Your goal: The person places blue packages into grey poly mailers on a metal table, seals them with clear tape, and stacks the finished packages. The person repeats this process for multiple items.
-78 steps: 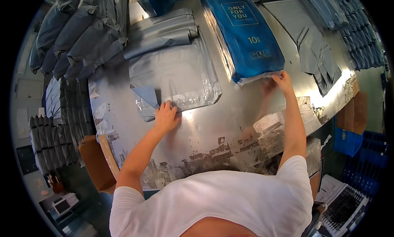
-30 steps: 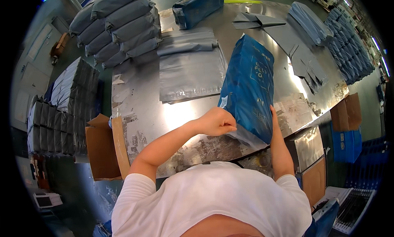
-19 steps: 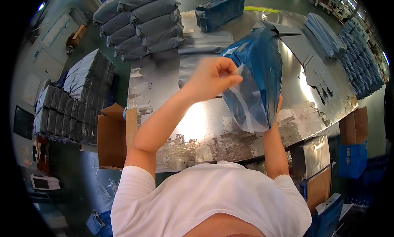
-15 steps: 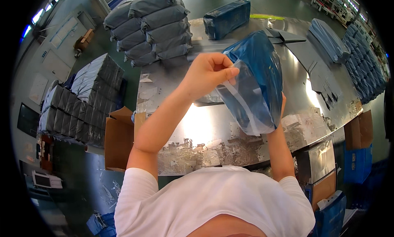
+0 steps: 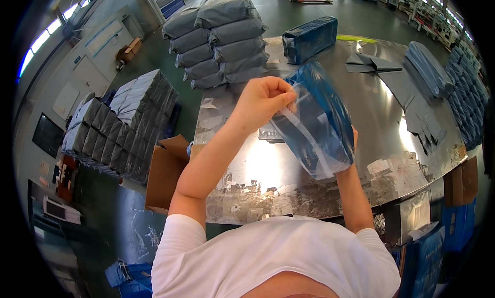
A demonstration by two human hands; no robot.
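Note:
A blue plastic bag (image 5: 337, 120) with a see-through flap (image 5: 301, 128) is held up above the metal table, tilted. Along the flap runs a whitish strip (image 5: 309, 135). My left hand (image 5: 263, 103) pinches the flap's upper left corner between thumb and fingers. On the far right side of the bag, my right hand (image 5: 355, 137) supports it from behind. Most of that hand's fingers are hidden by the plastic. Whatever lies inside the bag is hard to make out.
The metal table (image 5: 371, 112) bears a blue wrapped package (image 5: 309, 39), grey plastic sheets (image 5: 371, 63) and a stack of grey packages (image 5: 232, 40). More wrapped packages (image 5: 464, 92) stand at the right. An open cardboard box (image 5: 165, 177) is by the left edge.
The view has tilted up, so the table and stacks sit lower and further right. Both hands keep their hold on the bag, whose flap hangs at a slightly different slant.

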